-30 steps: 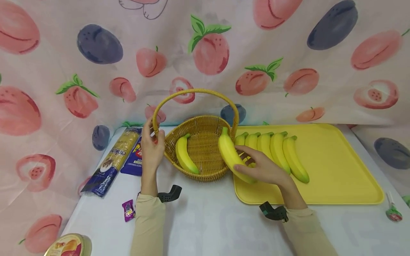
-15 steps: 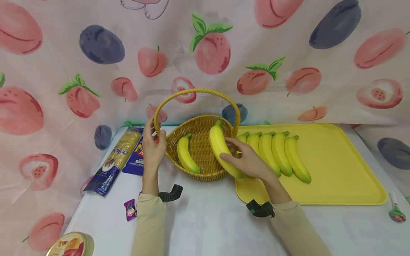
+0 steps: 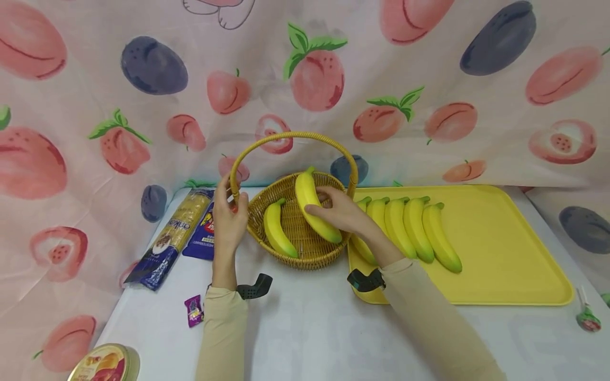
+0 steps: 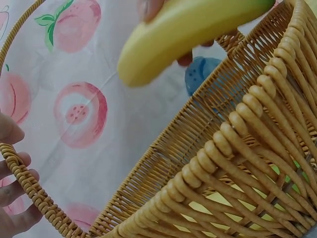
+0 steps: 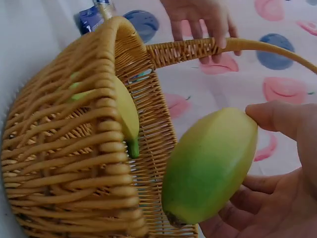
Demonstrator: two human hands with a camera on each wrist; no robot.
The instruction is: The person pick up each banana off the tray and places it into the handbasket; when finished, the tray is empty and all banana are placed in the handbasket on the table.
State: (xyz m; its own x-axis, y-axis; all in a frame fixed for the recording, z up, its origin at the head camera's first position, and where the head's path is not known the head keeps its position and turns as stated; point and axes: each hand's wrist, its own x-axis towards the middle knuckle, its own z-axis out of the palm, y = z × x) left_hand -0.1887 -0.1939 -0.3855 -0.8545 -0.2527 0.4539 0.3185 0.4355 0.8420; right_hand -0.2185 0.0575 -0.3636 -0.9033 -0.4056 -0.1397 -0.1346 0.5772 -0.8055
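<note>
My right hand (image 3: pixel 340 210) grips a yellow banana (image 3: pixel 312 203) with a green tip, thumb on one side and fingers on the other. That banana hangs above the wicker basket (image 3: pixel 305 262); in the right wrist view its green end (image 5: pixel 198 183) points toward the camera. Inside the basket, on the left, lies another banana (image 3: pixel 276 227). My left hand (image 3: pixel 230 217) holds the left side of the basket's arched handle (image 3: pixel 295 135), its fingers curled round it in the left wrist view (image 4: pixel 17 183). Several bananas (image 3: pixel 400 227) lie side by side on the yellow tray (image 3: pixel 505 248).
Left of the basket lie a pack of pasta (image 3: pixel 171 238) and a blue packet (image 3: pixel 201 238). Nearer are a purple wrapped candy (image 3: pixel 194 310) and a round tin (image 3: pixel 102 364). A lollipop (image 3: pixel 588 317) lies right of the tray. A fruit-print cloth (image 3: pixel 305 79) hangs behind.
My right hand has carried the banana leftward and away from me, from the tray's left edge to over the basket. The left hand has stayed at the handle.
</note>
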